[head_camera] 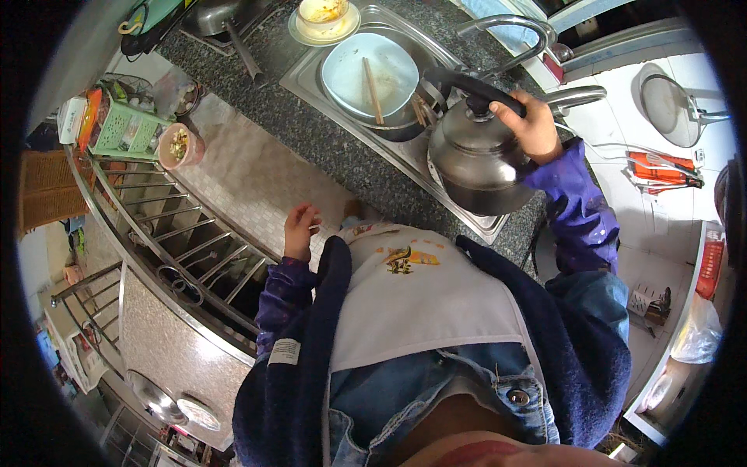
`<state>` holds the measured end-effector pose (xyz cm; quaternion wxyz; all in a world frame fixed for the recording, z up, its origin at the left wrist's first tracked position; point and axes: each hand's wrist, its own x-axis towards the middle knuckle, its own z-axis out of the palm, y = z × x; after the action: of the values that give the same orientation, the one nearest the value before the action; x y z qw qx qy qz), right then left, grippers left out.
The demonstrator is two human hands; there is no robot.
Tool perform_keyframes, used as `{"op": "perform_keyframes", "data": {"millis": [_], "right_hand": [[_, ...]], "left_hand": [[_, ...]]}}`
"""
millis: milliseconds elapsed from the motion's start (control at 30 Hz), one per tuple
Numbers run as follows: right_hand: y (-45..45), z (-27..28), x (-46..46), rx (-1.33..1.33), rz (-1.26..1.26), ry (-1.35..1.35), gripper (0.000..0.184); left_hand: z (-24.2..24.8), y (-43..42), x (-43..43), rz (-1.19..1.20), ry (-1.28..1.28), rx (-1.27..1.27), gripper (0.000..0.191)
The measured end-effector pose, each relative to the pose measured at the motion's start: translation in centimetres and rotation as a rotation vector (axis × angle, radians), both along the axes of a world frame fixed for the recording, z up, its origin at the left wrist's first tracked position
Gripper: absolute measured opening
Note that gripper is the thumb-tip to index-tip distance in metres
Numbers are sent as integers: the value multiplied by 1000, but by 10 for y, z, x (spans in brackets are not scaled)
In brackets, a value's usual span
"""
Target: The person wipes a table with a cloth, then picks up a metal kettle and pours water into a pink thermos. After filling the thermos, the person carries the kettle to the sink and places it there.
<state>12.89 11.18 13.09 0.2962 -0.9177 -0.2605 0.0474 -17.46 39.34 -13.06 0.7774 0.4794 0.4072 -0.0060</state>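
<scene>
My right hand (530, 125) grips the black handle of a metal kettle (481, 160), which is over the right part of the steel sink (300, 82). The kettle's spout end points toward a large light-blue bowl (344, 73). That bowl sits in a metal pan (400, 133) in the sink, with wooden chopsticks (372, 90) lying in it and more chopsticks beside it. My left hand (300, 230) hangs in front of the counter, fingers slightly curled, holding nothing. Stacked dishes with food residue (324, 20) stand at the sink's far left corner.
A curved faucet (519, 22) rises behind the sink. On the granite counter (274, 122), a pan's handle (242, 52) points toward the sink. Left on the floor side are a pink bucket of scraps (181, 146), a green basket (128, 129) and a metal railing (169, 233). A strainer (671, 111) hangs right.
</scene>
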Motion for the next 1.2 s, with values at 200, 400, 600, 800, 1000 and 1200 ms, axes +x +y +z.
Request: {"op": "perform_keyframes", "data": {"millis": [200,400,600,800,1000,1200], "right_hand": [[18,13,1,2,55,82,35],[16,-9,14,16,88,50,34],[33,-1,23,-136,110,28,36],[33,-16,20,57,202,75,26],[10,-29,36,50,232,60,25],[17,-30,49,41,260,62,27]], "left_hand": [[1,-6,0,16,0,-13,26],[-1,-8,-2,11,-3,-4,27],[-25,1,-25,58,-33,23,31],[-23,-6,-45,36,4,71,34],[-14,-17,-56,221,-54,-48,25],[-14,-27,-38,242,7,26,25]]}}
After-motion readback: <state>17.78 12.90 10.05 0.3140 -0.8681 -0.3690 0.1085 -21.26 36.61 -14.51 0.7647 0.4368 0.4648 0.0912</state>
